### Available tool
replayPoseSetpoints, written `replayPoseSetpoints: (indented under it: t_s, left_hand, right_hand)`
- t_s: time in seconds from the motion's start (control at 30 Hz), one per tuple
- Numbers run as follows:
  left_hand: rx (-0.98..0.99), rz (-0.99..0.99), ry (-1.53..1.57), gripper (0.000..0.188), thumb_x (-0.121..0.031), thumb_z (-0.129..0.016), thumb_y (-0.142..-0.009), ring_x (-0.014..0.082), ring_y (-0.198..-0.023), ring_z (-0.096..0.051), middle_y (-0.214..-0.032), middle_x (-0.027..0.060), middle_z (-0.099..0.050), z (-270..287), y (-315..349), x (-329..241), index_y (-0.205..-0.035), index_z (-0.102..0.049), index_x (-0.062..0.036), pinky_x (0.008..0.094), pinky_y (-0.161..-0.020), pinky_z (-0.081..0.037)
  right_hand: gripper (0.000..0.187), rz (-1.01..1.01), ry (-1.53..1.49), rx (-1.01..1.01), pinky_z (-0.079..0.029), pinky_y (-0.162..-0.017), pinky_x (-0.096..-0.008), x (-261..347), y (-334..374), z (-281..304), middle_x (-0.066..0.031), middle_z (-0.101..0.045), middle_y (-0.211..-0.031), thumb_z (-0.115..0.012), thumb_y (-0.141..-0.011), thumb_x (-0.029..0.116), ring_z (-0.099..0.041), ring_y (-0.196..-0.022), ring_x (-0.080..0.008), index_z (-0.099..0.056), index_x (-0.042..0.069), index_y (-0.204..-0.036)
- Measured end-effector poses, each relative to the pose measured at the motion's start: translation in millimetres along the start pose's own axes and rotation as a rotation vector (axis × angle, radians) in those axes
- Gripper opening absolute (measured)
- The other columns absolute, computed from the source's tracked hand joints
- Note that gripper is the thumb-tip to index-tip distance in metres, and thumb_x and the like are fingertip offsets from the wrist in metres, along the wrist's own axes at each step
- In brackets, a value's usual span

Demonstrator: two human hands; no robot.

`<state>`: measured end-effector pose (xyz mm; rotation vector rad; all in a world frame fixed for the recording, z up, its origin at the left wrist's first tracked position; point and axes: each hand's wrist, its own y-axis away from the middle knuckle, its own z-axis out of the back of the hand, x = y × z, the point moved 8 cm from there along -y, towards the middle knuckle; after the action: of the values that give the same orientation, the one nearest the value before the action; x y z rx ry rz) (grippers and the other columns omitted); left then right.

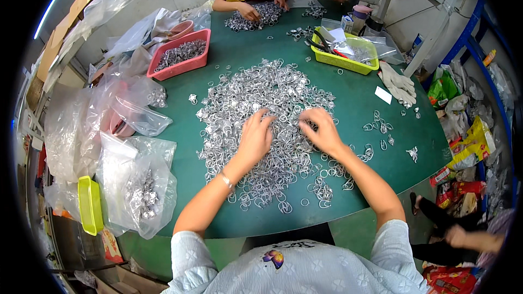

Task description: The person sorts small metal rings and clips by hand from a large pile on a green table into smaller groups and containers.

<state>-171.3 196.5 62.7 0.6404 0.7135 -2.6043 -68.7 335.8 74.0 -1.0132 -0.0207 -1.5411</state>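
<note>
A wide heap of small silver metal rings (267,90) covers the middle of the green table, many with flat or decorated heads. My left hand (255,137) rests over the heap's centre, its fingers curled and the thumb close to them. On the other side of the centre, my right hand (323,132) bends its fingers and thumb down toward the rings. The fingertips of both hands are partly hidden among the metal, so what they hold cannot be made out. Several loose rings (321,190) lie at the heap's near right edge.
A pink basket (180,71) of metal pieces stands far left; a yellow-green basket (348,65) with pliers, far right. Plastic bags (136,185) crowd the left edge. Gloves (397,83) and a white card (383,95) lie right. Two people work across the table.
</note>
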Motion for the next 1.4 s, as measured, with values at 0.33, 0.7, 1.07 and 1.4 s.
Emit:
replayPoseSetpoints:
  t_s: [0.33, 0.7, 1.07, 1.4]
  left_hand:
    - [0.073, -0.092, -0.193, 0.037, -0.031, -0.064, -0.081, 0.0331, -0.12, -0.04, -0.127, 0.0124, -0.046, -57.1, -22.0, 22.4, -0.111, -0.06, -0.0105, 0.0487, -0.1, -0.03]
    - [0.246, -0.283, 0.031, 0.049, -0.027, -0.07, -0.077, 0.0394, -0.116, -0.041, -0.119, 0.0155, -0.05, -45.4, 31.8, -57.8, -0.113, -0.05, -0.0003, 0.0458, -0.102, -0.032]
    - [0.017, -0.088, -0.15, 0.036, -0.019, -0.062, -0.082, 0.0367, -0.117, -0.045, -0.126, 0.0181, -0.048, -4.2, 41.2, -49.2, -0.115, -0.056, -0.0042, 0.0448, -0.098, -0.036]
    - [0.171, -0.026, -0.173, 0.032, -0.023, -0.062, -0.081, 0.0359, -0.111, -0.045, -0.116, 0.0192, -0.048, -9.0, 77.6, -23.8, -0.107, -0.058, -0.004, 0.0458, -0.1, -0.033]
  right_hand:
    - [0.062, 0.003, 0.227, 0.394, -0.031, -0.102, -0.046, -15.8, 22.8, -54.5, -0.0166, -0.042, -0.133, -0.065, -0.077, 0.048, -0.034, -0.126, -0.0354, -0.053, 0.006, -0.121]
    - [0.04, 0.055, 0.19, 0.386, -0.039, -0.089, -0.0422, 25.0, 71.1, -0.7, -0.0065, -0.051, -0.114, -0.073, -0.071, 0.019, -0.044, -0.113, -0.0289, -0.056, 0.008, -0.105]
    - [0.047, -0.037, 0.173, 0.125, -0.034, -0.096, -0.0452, 24.7, 67.0, 23.8, -0.0108, -0.051, -0.12, -0.075, -0.071, 0.022, -0.042, -0.118, -0.0333, -0.057, 0.008, -0.112]
    - [0.049, 0.086, 0.348, 0.332, -0.038, -0.094, -0.0464, 21.4, 75.9, -21.3, -0.0142, -0.046, -0.126, -0.07, -0.073, 0.037, -0.043, -0.118, -0.0337, -0.056, 0.009, -0.112]
